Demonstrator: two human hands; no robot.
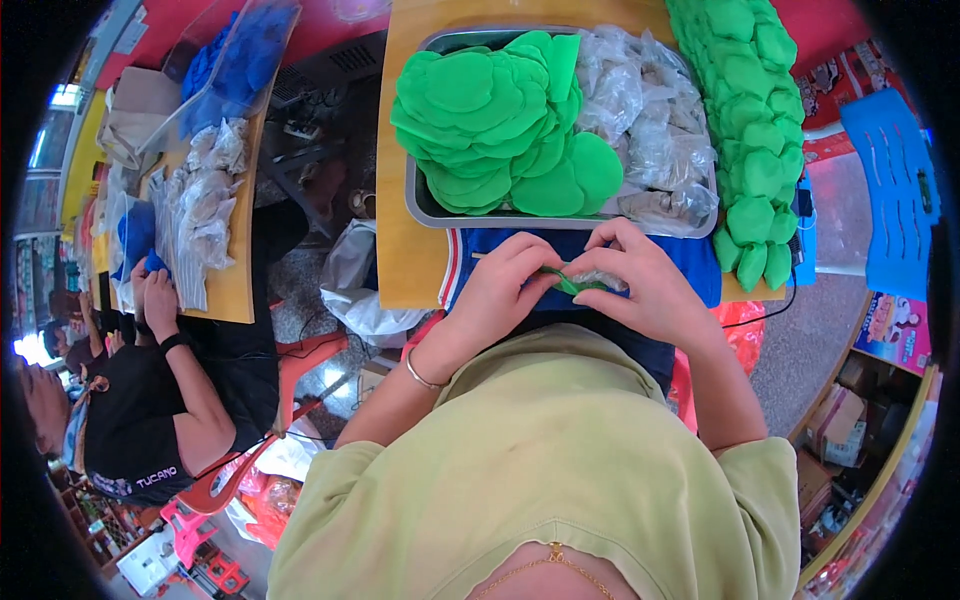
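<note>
Just in front of the tray, my left hand [512, 282] and my right hand [645, 288] meet with fingers closed on a small folded green sheet [566, 284]. A bit of clear plastic [604, 281] shows under the fingers of my right hand; the rest of it is hidden. Beyond my hands, a metal tray [440, 220] bears a heap of thin round green sheets [470, 120] on its left side. Several crumpled clear plastic packets [650, 120] fill its right side, their contents hard to make out.
Finished-looking green bundles [755, 150] lie in rows right of the tray on the wooden table [395, 265]. A blue plastic chair [890, 190] stands at right. At left, a person [150, 400] handles blue material at another table [240, 290]. A dark cable [770, 315] hangs at the table's right corner.
</note>
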